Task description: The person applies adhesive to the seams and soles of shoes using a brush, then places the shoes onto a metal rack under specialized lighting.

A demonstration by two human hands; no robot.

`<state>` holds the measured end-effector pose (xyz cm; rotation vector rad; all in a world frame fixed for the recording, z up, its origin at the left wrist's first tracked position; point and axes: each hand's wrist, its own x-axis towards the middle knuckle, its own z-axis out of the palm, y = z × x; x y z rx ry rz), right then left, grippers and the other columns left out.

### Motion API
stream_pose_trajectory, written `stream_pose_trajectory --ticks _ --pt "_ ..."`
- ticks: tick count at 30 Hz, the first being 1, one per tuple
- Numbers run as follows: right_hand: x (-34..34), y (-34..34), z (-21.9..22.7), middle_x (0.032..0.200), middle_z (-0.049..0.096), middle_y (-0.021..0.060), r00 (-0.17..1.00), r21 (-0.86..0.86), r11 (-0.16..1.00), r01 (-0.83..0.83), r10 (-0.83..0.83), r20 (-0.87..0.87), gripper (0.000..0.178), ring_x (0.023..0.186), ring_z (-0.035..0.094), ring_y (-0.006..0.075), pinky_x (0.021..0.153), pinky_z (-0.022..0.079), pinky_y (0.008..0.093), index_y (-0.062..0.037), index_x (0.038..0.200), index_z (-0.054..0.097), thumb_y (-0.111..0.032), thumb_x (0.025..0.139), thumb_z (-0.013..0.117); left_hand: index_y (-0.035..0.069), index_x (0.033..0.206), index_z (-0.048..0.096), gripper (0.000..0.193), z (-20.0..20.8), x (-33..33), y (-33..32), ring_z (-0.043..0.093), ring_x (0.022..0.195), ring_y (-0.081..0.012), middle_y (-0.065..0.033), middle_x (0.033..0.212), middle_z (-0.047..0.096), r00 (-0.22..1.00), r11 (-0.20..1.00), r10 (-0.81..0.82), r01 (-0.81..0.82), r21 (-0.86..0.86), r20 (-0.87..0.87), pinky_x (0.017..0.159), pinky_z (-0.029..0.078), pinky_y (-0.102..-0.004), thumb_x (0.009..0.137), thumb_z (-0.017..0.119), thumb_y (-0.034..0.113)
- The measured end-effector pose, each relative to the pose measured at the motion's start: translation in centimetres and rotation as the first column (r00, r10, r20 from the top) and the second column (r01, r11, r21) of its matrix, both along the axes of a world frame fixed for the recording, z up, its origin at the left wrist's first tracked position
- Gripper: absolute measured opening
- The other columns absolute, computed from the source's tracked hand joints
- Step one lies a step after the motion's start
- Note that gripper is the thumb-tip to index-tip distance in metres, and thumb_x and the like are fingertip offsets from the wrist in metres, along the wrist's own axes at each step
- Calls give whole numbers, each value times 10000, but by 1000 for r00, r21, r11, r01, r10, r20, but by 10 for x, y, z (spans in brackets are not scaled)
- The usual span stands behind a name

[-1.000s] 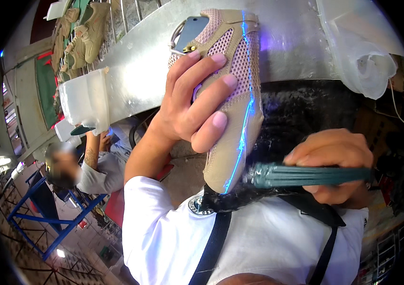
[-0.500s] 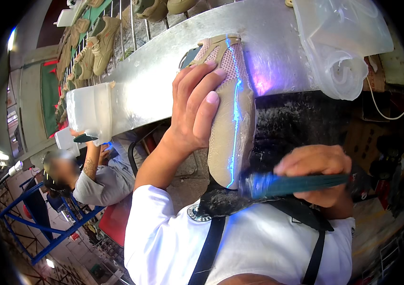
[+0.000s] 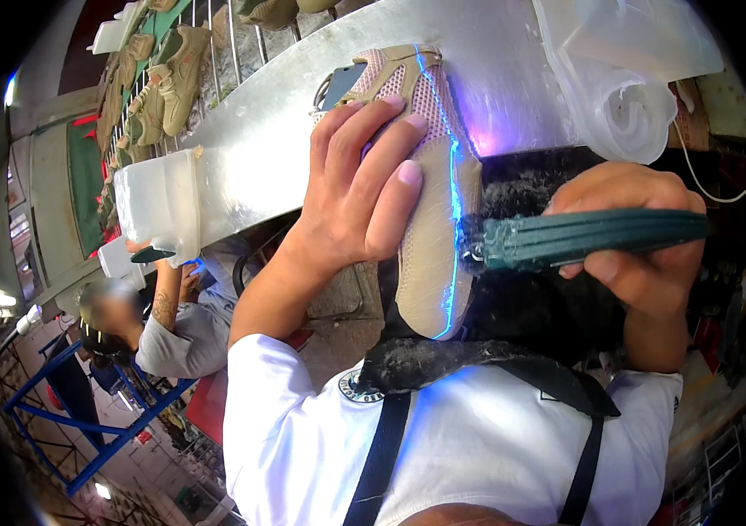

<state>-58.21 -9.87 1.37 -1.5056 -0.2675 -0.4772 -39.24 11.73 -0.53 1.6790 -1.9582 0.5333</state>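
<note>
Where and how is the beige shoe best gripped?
Probably by the middle of the beige shoe, from the left: its long, narrow body lets the left hand curl over that edge, leaving the blue light line uncovered, while the green tool occupies the right.

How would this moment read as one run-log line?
left hand: grips beige shoe | right hand: holds dark green tool, tip at shoe's side | blue light line: along shoe
</note>
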Motion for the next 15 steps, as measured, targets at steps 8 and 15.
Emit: stream_pose_trajectory --ticks 8,15 --pt "-11 12 4 830 704 169 989 -126 983 133 -123 80 240 616 691 218 567 571 286 5 955 641 -210 887 722 -38 1061 508 386 5 2 -8 611 1046 -408 -227 1169 619 1000 1000 3 -3 -24 -6 868 486 -552 719 675 24" --pt "-22 13 19 870 694 201 994 -166 983 81 -67 86 302 616 673 220 531 535 279 8 964 637 -283 918 704 -44 1176 486 483 9 5 -13 606 1054 -409 -232 1205 604 998 1000 21 -22 -18 -55 885 479 -549 741 679 36"
